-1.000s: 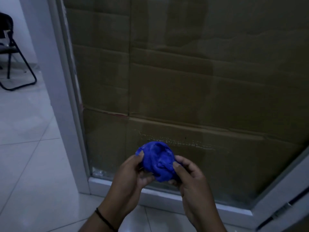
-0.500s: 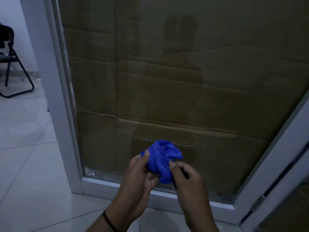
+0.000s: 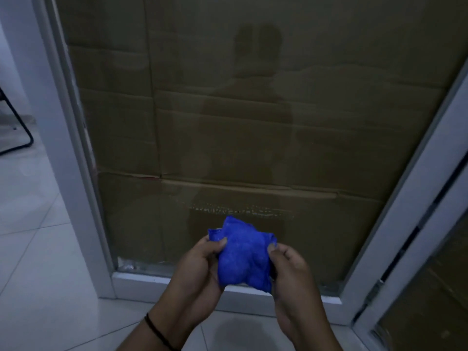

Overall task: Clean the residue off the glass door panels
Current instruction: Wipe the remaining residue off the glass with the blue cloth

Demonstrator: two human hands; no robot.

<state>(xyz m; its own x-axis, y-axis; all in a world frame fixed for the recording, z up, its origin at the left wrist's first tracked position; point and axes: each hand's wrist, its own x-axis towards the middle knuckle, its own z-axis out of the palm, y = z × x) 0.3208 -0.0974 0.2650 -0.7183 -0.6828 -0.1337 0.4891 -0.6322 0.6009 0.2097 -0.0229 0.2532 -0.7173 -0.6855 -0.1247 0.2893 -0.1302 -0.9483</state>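
Note:
A crumpled blue cloth (image 3: 241, 257) is held between both hands, low in front of the glass door panel (image 3: 253, 122). My left hand (image 3: 196, 272) pinches its left edge with thumb and fingers. My right hand (image 3: 291, 272) pinches its right edge. A horizontal streak of pale residue (image 3: 240, 210) runs across the glass just above the cloth. Brown cardboard fills the space behind the glass. More dirt sits along the glass's bottom edge (image 3: 131, 264).
White door frame (image 3: 83, 198) borders the panel at left and along the bottom. A second framed glass panel (image 3: 430, 262) stands at the right. White tiled floor (image 3: 38, 262) lies to the left, with a black chair leg (image 3: 17, 138) at the far left.
The cloth has been spread wider between my two hands, from a tight ball to a looser, flatter shape. The view has shifted left to right across the door.

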